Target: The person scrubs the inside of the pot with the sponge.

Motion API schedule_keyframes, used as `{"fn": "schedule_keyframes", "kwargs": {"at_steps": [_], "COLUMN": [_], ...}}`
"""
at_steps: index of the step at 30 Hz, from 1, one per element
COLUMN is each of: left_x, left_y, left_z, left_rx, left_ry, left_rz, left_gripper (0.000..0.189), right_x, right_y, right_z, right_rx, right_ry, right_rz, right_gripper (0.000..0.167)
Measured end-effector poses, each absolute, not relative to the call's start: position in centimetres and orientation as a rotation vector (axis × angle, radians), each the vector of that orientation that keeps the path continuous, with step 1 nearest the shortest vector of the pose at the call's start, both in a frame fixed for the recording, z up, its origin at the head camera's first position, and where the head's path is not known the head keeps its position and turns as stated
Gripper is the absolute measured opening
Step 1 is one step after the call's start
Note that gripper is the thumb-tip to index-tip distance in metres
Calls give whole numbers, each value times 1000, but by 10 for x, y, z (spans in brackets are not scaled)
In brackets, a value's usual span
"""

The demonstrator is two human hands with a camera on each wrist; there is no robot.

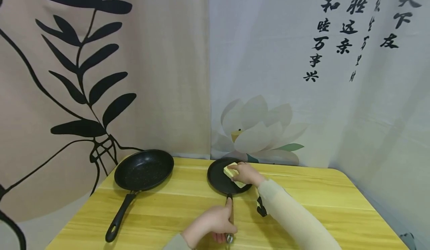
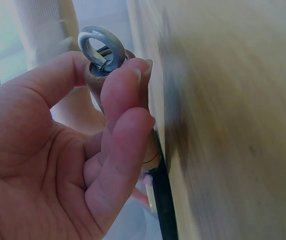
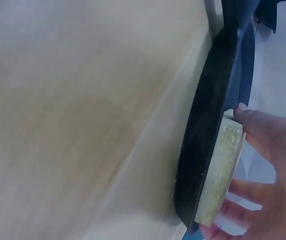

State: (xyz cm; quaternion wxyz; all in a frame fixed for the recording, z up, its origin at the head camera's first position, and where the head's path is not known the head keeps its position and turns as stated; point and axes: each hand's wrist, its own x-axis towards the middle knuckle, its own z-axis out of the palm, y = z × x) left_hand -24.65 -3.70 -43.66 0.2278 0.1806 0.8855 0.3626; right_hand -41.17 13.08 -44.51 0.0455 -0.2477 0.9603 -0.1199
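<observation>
A small black flat pan (image 1: 216,181) lies on the wooden table, its brown handle (image 2: 151,157) pointing toward me. My left hand (image 1: 215,222) grips that handle near its end, where a metal ring (image 2: 103,50) sticks out past the fingers. Over the pan's right side, my right hand (image 1: 248,174) holds a pale yellow sponge (image 3: 220,172) against the cooking surface. The thumb and fingers grip the sponge at its opposite ends in the right wrist view. The hand hides part of the sponge in the head view.
A larger black frying pan (image 1: 144,170) stands at the table's back left, its black handle (image 1: 121,218) toward the front. Beside the right sleeve is a black object (image 1: 261,208), partly hidden. Printed curtains (image 1: 168,74) hang behind the table (image 1: 336,201).
</observation>
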Motion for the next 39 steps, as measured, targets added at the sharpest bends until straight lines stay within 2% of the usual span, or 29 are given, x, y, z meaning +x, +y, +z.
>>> {"fn": "schedule_keyframes", "kwargs": {"at_steps": [16, 39], "left_x": [-247, -246], "left_y": [-37, -34], "left_z": [-436, -439], "left_rx": [499, 504], "left_ry": [2421, 2446], "left_rz": [1008, 998], "left_gripper": [93, 94], "right_x": [-392, -386], "right_y": [125, 105], "right_z": [-445, -439], "right_rx": [-880, -1064], "right_ry": [2876, 2844], "right_rz": [-421, -360], "right_gripper": [52, 47]}}
